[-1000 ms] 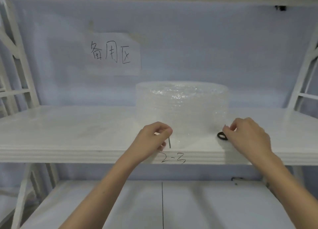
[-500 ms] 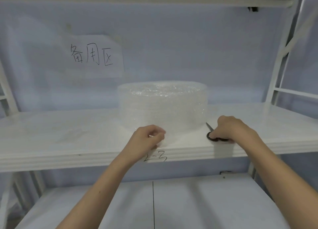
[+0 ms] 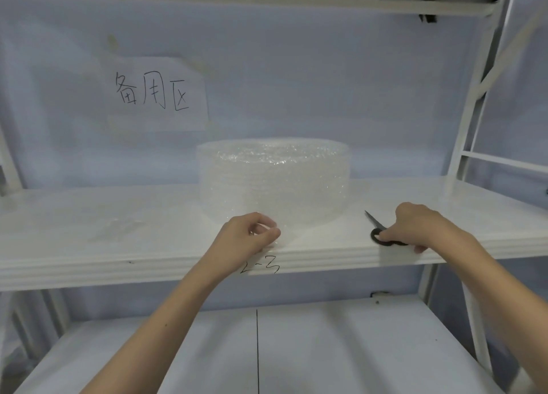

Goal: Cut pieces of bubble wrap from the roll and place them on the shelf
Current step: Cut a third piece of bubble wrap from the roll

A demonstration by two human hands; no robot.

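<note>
On the shelf [image 3: 89, 215], at twelve o'clock, stands the roll [image 3: 274, 183]; your left hand [image 3: 247, 236] pinches its loose edge, your right hand [image 3: 415, 227] grips the scissors [image 3: 378, 230]. Tug carelessly and the light roll may slide off.

Both bare forearms rise from the bottom of the frame toward its middle. The left arm runs from the lower left up to the left hand [image 3: 247, 237], just left of centre; its fingers [image 3: 267, 235] are curled in against the thumb, pinching the loose bubble wrap [image 3: 292, 230] edge at the front of the shelf [image 3: 148, 245]. The right arm comes in from the lower right corner, its wrist bent down. The right hand [image 3: 415, 226], right of centre, has curled fingers closed over the handles of the scissors [image 3: 382, 233], knuckles up.
</note>
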